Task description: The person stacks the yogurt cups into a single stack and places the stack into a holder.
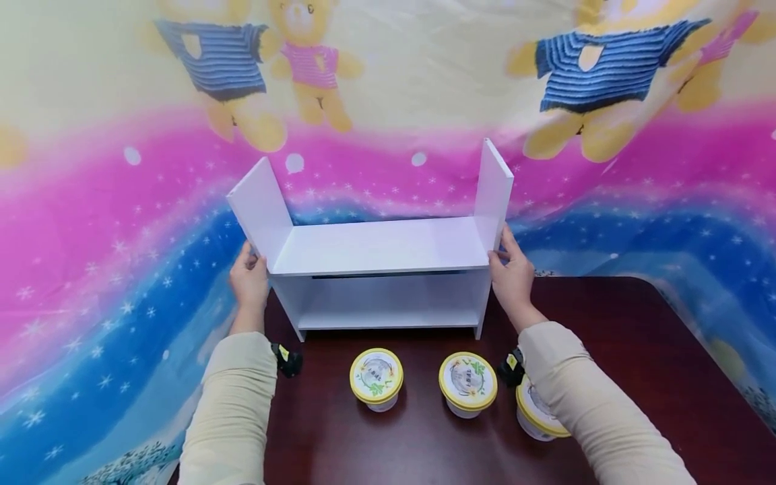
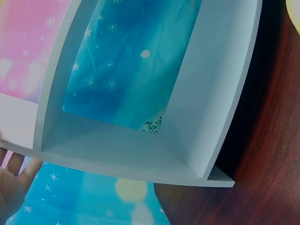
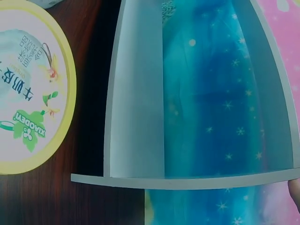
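A white two-tier shelf (image 1: 382,246) stands upright at the back of the dark table, its two side panels rising above the upper board. My left hand (image 1: 248,279) holds the left side panel at about the height of that board. On the opposite side my right hand (image 1: 514,277) grips the right panel at a similar height. In the left wrist view, fingers (image 2: 29,174) lie against the panel's outer face beside the upper board. Only a bit of the right hand (image 3: 294,191) shows at the edge of the right wrist view.
Three round tubs with yellow-rimmed printed lids stand in front of the shelf: a left tub (image 1: 376,377), a middle tub (image 1: 468,382) and a right tub (image 1: 536,414) partly under my right sleeve. A patterned cloth (image 1: 388,155) hangs right behind the shelf. The dark wooden table (image 1: 594,323) extends to the right.
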Demonstrator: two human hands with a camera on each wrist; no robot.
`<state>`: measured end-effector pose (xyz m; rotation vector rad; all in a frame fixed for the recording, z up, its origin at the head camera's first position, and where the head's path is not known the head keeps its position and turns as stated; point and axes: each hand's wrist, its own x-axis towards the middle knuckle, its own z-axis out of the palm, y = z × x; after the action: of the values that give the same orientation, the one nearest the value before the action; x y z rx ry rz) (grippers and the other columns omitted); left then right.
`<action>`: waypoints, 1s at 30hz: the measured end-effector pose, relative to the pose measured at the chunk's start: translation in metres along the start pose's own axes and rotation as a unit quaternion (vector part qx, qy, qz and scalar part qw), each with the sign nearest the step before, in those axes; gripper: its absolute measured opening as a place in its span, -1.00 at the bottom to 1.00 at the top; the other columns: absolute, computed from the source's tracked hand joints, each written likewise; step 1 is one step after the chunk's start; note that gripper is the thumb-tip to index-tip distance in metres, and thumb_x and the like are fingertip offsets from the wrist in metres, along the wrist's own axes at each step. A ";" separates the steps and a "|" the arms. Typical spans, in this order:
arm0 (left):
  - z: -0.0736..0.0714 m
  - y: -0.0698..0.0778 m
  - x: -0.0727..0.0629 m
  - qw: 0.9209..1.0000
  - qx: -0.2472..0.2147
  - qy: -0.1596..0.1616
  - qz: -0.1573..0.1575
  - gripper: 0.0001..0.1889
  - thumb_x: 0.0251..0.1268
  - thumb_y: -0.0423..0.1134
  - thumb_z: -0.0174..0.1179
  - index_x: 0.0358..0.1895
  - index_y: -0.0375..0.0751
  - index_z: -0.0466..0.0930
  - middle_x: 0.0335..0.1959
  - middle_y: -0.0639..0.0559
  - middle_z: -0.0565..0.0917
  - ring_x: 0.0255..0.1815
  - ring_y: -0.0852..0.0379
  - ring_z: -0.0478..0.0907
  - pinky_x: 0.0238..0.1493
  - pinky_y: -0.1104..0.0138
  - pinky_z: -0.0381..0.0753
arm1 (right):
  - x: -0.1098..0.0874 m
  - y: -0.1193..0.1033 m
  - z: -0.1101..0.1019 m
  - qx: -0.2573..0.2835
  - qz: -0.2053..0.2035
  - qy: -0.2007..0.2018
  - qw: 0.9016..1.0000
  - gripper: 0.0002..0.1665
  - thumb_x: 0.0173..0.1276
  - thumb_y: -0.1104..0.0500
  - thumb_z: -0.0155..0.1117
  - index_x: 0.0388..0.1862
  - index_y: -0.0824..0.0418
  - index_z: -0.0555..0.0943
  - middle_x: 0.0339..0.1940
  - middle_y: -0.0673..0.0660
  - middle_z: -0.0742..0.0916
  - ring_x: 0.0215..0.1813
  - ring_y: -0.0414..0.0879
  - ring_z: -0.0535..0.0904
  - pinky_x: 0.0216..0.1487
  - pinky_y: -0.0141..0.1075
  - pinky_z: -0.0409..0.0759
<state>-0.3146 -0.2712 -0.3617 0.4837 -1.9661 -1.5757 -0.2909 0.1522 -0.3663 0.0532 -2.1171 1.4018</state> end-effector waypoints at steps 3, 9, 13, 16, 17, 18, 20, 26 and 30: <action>0.008 -0.043 0.035 1.000 -0.018 -0.015 0.000 -0.53 0.13 -0.16 0.11 0.12 0.35 0.30 -0.06 -0.04 0.50 -0.01 0.09 0.41 -0.08 0.21 0.41 | 0.000 0.004 -0.003 -0.017 -0.003 0.018 1.000 -0.34 0.25 0.25 0.05 0.25 -0.25 0.16 0.16 0.06 0.43 -0.02 0.00 0.46 -0.28 -0.06 0.49; 0.013 -0.050 0.038 0.999 -0.040 -0.030 -0.008 -0.50 0.13 -0.24 0.12 0.15 0.24 0.30 -0.08 -0.06 0.51 -0.05 0.08 0.44 -0.12 0.24 0.44 | 0.000 0.004 -0.009 -0.046 -0.001 0.046 0.998 -0.34 0.26 0.25 0.04 0.26 -0.23 0.14 0.17 0.05 0.41 -0.03 0.00 0.48 -0.23 -0.06 0.48; 0.015 0.005 -0.014 1.000 0.022 -0.011 -0.002 -0.54 0.19 -0.21 0.05 0.15 0.29 0.29 -0.07 -0.08 0.50 -0.04 0.05 0.43 -0.07 0.20 0.40 | 0.000 0.006 -0.015 -0.057 -0.005 0.062 0.996 -0.33 0.25 0.27 0.05 0.26 -0.22 0.16 0.17 0.04 0.41 -0.04 0.00 0.49 -0.23 -0.06 0.48; 0.017 0.024 -0.033 0.999 0.035 -0.013 0.011 -0.55 0.22 -0.22 0.00 0.19 0.18 0.28 -0.08 -0.14 0.50 -0.05 0.02 0.44 -0.10 0.23 0.42 | 0.002 0.007 -0.021 -0.056 -0.009 0.068 0.996 -0.34 0.24 0.27 0.05 0.26 -0.20 0.17 0.17 0.04 0.41 -0.05 -0.01 0.49 -0.23 -0.06 0.48; 0.018 0.026 -0.036 0.999 0.036 -0.016 0.013 -0.55 0.23 -0.23 0.00 0.19 0.16 0.27 -0.08 -0.14 0.50 -0.06 0.02 0.44 -0.10 0.24 0.42 | 0.002 0.008 -0.022 -0.056 -0.008 0.068 0.996 -0.34 0.24 0.27 0.05 0.26 -0.21 0.17 0.17 0.04 0.41 -0.05 -0.01 0.49 -0.22 -0.06 0.48; 0.019 0.026 -0.037 0.999 0.037 -0.020 0.016 -0.55 0.23 -0.23 0.00 0.20 0.14 0.27 -0.07 -0.15 0.49 -0.06 0.01 0.44 -0.10 0.24 0.42 | 0.002 0.009 -0.024 -0.055 -0.007 0.069 0.996 -0.34 0.24 0.27 0.05 0.25 -0.20 0.17 0.17 0.04 0.41 -0.05 -0.01 0.49 -0.21 -0.06 0.47; 0.020 0.026 -0.041 0.999 0.032 -0.027 0.024 -0.56 0.23 -0.23 -0.01 0.20 0.12 0.27 -0.08 -0.15 0.50 -0.06 0.02 0.44 -0.10 0.24 0.42 | 0.002 0.011 -0.028 -0.056 -0.008 0.070 0.996 -0.35 0.24 0.27 0.05 0.25 -0.20 0.18 0.17 0.05 0.41 -0.04 -0.01 0.49 -0.20 -0.07 0.47; 0.028 0.026 -0.049 0.998 0.017 -0.027 0.060 -0.58 0.21 -0.30 0.03 0.16 0.03 0.34 -0.17 -0.16 0.52 -0.11 0.00 0.45 -0.12 0.20 0.42 | 0.001 0.016 -0.040 -0.059 -0.018 0.074 0.995 -0.35 0.23 0.28 0.06 0.26 -0.15 0.19 0.11 0.12 0.47 -0.06 0.02 0.50 -0.19 -0.06 0.46; 0.034 0.026 -0.050 0.997 0.000 -0.021 0.077 -0.58 0.17 -0.33 0.06 0.13 0.00 0.38 -0.22 -0.14 0.54 -0.15 0.01 0.46 -0.12 0.20 0.42 | 0.002 0.018 -0.048 -0.053 -0.025 0.083 0.995 -0.34 0.22 0.28 0.08 0.25 -0.15 0.20 0.08 0.12 0.50 -0.08 0.02 0.51 -0.20 -0.06 0.46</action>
<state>-0.2958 -0.2091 -0.3518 0.2932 -1.9852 -1.4997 -0.2768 0.2010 -0.3675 -0.0503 -2.0344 1.2190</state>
